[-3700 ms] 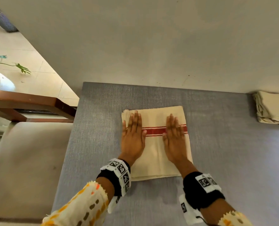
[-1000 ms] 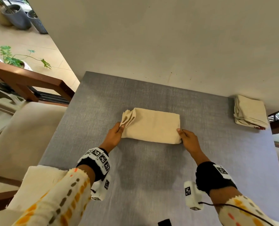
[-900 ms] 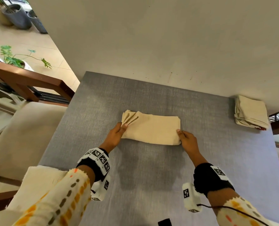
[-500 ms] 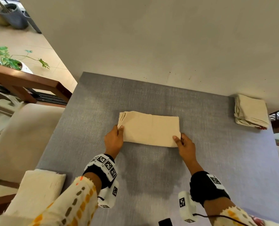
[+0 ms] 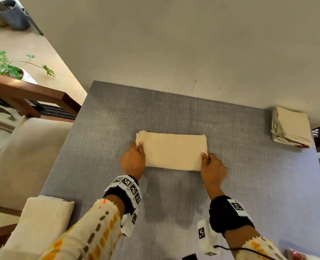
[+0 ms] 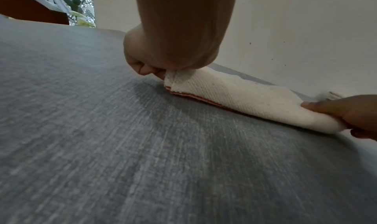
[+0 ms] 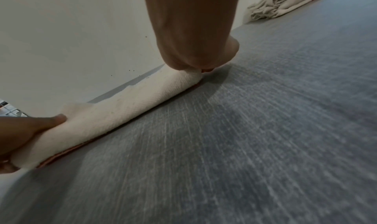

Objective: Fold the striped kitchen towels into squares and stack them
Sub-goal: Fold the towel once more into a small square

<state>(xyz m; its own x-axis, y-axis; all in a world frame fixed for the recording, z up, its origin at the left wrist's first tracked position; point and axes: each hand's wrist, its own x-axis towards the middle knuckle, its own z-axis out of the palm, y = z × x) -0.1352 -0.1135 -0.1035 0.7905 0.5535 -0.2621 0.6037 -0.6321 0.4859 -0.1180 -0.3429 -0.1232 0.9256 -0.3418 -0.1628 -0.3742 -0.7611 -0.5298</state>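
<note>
Fingers (image 6: pixel 142 68) of the left hand (image 5: pixel 132 162) are curled under the left end of the folded towel (image 5: pixel 172 152), with the thumb laid on top, so the cloth is pinched there. At the other end the right hand (image 5: pixel 212 168) does the same: thumb on top at the near right corner, fingers tucked beneath, clamped on the fold. That towel lies as a wide cream rectangle in the middle of the grey table (image 5: pixel 249 184); from the wrist views a thin red stripe peeps out along its near lower edge, which is lifted slightly off the surface. Off at about two o'clock from it, against the wall (image 5: pixel 174 44) at the table's far right corner, sits a stack of folded towels (image 5: pixel 291 127), well apart from the hands. Down at eight o'clock, at the near left edge of the table, rests another cream cloth (image 5: pixel 41 222). Beyond the table at ten o'clock stands a potted plant (image 5: pixel 11 68) on the tiled floor.
</note>
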